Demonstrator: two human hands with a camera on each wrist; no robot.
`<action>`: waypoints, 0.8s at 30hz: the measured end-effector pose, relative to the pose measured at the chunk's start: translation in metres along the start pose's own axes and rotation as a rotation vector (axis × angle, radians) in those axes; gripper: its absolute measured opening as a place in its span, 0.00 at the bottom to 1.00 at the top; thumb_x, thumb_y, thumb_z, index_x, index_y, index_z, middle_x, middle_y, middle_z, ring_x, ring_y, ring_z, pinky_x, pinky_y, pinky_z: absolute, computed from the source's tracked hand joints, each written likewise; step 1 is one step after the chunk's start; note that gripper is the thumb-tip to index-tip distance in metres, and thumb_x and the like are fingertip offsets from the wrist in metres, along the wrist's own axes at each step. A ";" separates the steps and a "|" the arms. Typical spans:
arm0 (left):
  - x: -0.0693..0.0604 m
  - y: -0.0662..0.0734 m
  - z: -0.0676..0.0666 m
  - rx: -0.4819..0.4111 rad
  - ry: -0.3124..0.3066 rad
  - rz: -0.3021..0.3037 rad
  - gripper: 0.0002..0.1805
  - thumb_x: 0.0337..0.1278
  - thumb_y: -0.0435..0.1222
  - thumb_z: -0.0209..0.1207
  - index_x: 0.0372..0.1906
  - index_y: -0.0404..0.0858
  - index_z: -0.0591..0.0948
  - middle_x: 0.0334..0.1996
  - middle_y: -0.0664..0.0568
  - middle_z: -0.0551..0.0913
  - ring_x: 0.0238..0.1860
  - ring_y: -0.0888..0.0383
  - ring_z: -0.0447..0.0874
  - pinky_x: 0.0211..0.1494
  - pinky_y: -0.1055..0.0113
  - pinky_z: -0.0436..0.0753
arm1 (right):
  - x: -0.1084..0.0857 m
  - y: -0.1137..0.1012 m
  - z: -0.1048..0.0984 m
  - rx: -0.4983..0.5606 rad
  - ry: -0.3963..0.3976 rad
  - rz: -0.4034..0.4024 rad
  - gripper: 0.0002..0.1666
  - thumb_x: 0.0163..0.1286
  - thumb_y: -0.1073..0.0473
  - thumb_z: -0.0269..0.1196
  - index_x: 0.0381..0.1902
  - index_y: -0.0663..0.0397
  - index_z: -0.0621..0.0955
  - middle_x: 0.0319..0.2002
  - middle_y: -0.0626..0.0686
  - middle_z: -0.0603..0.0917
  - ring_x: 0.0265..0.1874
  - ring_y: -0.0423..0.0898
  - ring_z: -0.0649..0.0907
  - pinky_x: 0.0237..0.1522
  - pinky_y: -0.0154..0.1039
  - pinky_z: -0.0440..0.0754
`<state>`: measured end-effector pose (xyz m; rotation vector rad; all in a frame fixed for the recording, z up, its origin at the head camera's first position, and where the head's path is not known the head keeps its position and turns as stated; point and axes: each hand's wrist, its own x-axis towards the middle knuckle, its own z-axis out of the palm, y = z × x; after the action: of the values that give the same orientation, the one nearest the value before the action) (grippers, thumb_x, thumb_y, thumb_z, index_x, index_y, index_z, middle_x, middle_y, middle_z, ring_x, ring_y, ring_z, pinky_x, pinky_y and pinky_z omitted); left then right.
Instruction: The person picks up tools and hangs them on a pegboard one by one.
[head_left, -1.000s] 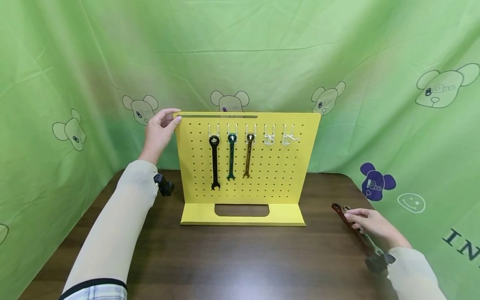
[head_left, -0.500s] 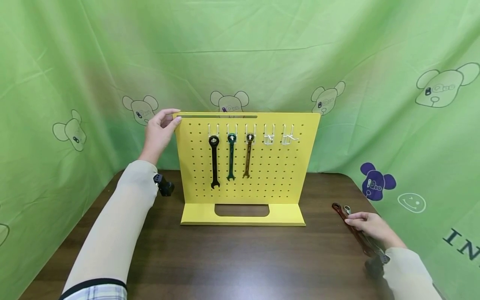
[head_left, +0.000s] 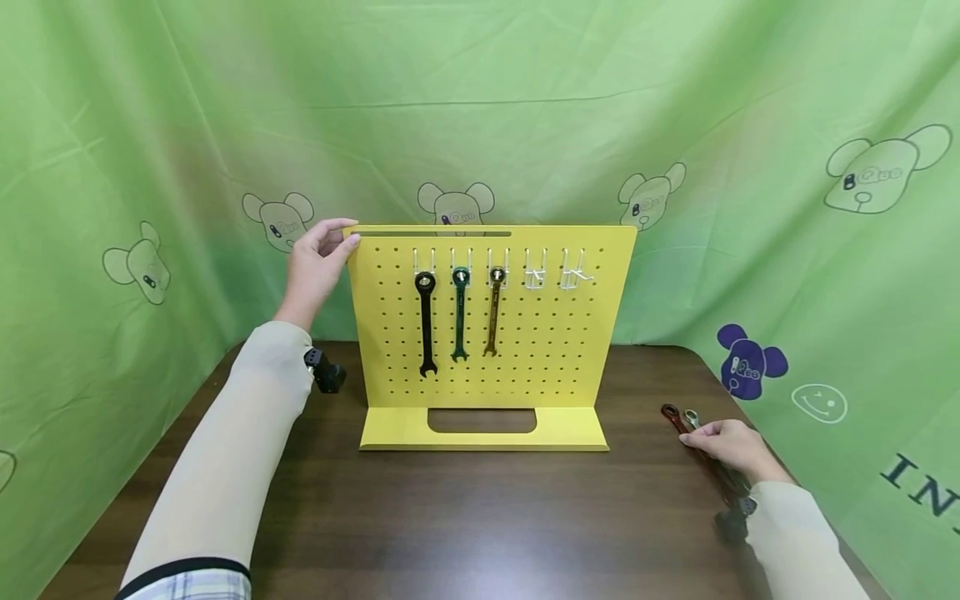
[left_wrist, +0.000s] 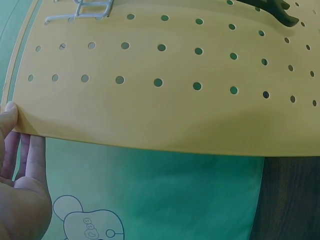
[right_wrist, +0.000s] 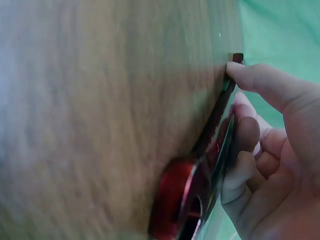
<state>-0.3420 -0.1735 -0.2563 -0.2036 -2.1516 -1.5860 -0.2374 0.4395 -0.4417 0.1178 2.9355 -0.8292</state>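
Note:
In the head view my left hand [head_left: 313, 267] pinches the upper left corner of a yellow pegboard [head_left: 555, 358], thumb in front and fingers behind. A black combination wrench [head_left: 427, 325], a green wrench [head_left: 460, 321] and a bronze wrench [head_left: 493, 321] hang on its hooks. On the table at right, my right hand [head_left: 731, 450] pinches a dark red wrench [head_left: 678, 422] between thumb and fingers. The right wrist view shows the red wrench's ring end [right_wrist: 172, 200] towards the camera. A silver wrench [head_left: 694, 422] lies close beside it, mostly hidden by the hand.
Two white wire hooks [head_left: 535, 279] at the board's right side bear no wrench. The board's foot [head_left: 483, 446] rests on a dark wooden table [head_left: 480, 517]. A green printed curtain [head_left: 480, 108] stands behind and at both sides.
My right hand has moved slightly left, from over the silver wrench onto the red one, and its fingers have closed in. My left hand keeps its place at the board's corner.

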 end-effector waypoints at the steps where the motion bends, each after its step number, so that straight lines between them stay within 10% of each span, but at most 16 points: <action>1: 0.000 0.000 0.000 0.005 -0.001 -0.002 0.20 0.68 0.45 0.63 0.60 0.44 0.81 0.51 0.48 0.84 0.48 0.59 0.81 0.53 0.66 0.79 | 0.000 0.000 0.001 -0.003 0.003 0.007 0.22 0.69 0.44 0.66 0.34 0.58 0.87 0.34 0.50 0.84 0.32 0.44 0.76 0.36 0.43 0.75; 24: -0.001 0.001 -0.002 0.006 -0.002 0.013 0.19 0.69 0.44 0.62 0.60 0.43 0.81 0.51 0.47 0.84 0.48 0.58 0.81 0.53 0.67 0.79 | 0.001 0.001 0.003 0.164 -0.052 0.007 0.22 0.71 0.51 0.63 0.39 0.69 0.85 0.26 0.46 0.79 0.26 0.42 0.73 0.28 0.37 0.72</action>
<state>-0.3403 -0.1747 -0.2558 -0.2172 -2.1519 -1.5726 -0.2382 0.4390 -0.4455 0.1150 2.8140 -1.0544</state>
